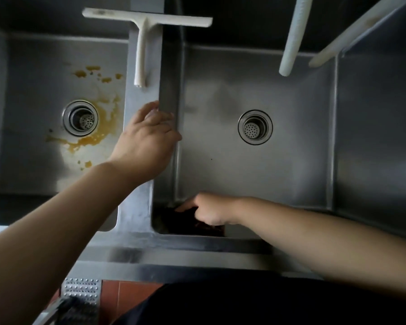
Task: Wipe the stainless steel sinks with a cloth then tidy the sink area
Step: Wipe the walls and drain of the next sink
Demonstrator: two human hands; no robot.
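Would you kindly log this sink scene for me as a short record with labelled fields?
left sink: orange-yellow stains around its drain
right sink: no stains visible
squeegee: white, lying on the divider between the sinks
left hand: rests on the divider edge
right hand: presses a dark cloth against the right sink's near-left corner
hoses: two pale ones hang over the right sink

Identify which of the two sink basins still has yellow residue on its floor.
The left basin: yellow-orange stains ring its drain. The right basin, where the right hand works, shows none.
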